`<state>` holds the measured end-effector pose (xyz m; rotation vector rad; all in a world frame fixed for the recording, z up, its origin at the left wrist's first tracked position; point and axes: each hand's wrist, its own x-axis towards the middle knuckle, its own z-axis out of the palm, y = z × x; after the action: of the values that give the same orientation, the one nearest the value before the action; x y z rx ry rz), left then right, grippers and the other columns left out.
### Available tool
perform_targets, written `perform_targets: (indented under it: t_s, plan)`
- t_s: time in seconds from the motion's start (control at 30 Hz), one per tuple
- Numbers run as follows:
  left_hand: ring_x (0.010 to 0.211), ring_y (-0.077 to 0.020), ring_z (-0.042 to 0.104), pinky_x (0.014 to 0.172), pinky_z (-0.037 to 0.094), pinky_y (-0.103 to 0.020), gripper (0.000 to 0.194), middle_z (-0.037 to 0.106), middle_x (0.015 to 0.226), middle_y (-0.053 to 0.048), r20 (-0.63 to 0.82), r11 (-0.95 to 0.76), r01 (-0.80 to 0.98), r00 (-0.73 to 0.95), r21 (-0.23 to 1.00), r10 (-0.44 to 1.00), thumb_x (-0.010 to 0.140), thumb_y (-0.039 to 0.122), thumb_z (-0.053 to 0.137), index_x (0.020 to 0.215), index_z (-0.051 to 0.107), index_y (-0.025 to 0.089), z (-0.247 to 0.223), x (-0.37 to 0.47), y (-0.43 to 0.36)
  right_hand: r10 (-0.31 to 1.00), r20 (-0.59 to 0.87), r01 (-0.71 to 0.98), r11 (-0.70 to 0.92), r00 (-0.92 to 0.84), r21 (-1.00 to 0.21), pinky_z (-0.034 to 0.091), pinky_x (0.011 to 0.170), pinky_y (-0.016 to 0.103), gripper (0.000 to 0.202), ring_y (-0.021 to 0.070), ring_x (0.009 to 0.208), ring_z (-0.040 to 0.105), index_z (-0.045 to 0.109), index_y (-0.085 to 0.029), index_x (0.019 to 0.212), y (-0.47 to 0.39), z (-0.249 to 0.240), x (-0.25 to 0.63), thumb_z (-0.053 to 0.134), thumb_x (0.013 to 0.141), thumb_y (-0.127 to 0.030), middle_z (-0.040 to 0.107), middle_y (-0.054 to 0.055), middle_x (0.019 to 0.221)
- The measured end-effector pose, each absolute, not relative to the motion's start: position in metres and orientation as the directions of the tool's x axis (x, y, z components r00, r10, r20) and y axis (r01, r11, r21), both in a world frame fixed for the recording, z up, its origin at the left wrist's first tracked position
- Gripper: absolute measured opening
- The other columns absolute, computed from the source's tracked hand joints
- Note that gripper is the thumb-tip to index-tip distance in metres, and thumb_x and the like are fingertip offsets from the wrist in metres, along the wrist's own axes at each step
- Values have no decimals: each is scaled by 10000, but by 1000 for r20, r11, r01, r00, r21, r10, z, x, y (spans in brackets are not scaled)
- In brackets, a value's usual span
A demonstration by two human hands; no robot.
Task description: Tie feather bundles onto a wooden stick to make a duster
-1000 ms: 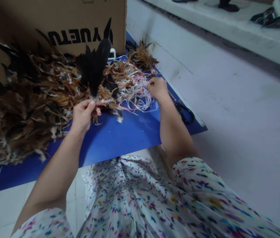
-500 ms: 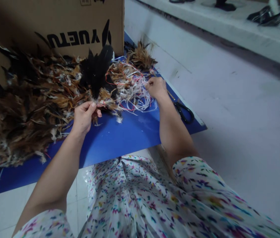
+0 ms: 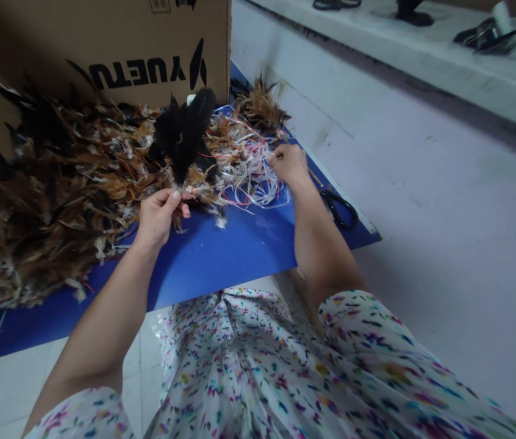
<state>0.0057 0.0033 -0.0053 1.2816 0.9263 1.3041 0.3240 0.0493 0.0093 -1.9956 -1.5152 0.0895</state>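
Observation:
Pinched between the thumb and fingers of my left hand point(image 3: 160, 213) is the base of a bunch of black feathers point(image 3: 183, 134), which stands upright and fans out at the top. My right hand point(image 3: 290, 161) is closed at the edge of a tangle of white and red plastic strings point(image 3: 258, 174); its fingertips seem to pinch a strand, though the strand itself is hard to make out. Around and behind the left hand lies a wide heap of brown and black feathers point(image 3: 57, 219), with bits of string among them.
A cardboard box point(image 3: 148, 36) stands behind the heap on the blue table point(image 3: 221, 250). Black-handled scissors point(image 3: 343, 210) lie at the table's right edge, by my right forearm. Another brown feather bunch point(image 3: 262, 107) sits near the wall point(image 3: 422, 201), below a ledge point(image 3: 399, 58).
My left hand and the black feathers have shifted very slightly to the right. The right hand stays almost where it was, still closed by the strings.

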Motion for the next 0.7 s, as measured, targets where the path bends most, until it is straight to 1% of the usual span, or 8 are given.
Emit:
perform_targets:
  t_s: [0.13,0.37,0.53,0.7]
  plan:
    - [453,-105,586,464,476,-207,349,680,586,-26,177,-161,-144,106,977,979,704,499,847,735,741,168,-6,6,3,894,281,841,-168,350,-515,485,830,379,99,256,880,659,686,-187,785,47,13,322,603,839,-190,704,91,846]
    - [444,-106,581,468,461,-207,299,635,534,-25,150,-135,-123,117,983,982,779,441,807,754,733,153,-4,6,2,876,325,833,-140,356,-536,487,795,372,119,242,815,639,686,-193,762,49,11,323,583,819,-175,691,74,783]
    - [453,-105,584,451,446,-206,358,660,561,-30,195,-175,-147,141,974,971,706,515,844,747,757,170,-7,6,2,880,323,828,-128,349,-545,487,814,360,168,232,848,644,719,-189,862,48,14,323,552,858,-188,714,82,852]
    - [446,-99,578,448,460,-206,394,639,546,-12,175,-152,-158,137,976,975,653,541,869,734,756,172,-4,8,0,874,334,818,-116,354,-563,483,805,345,179,224,842,648,728,-185,890,46,16,321,550,874,-192,722,82,861]
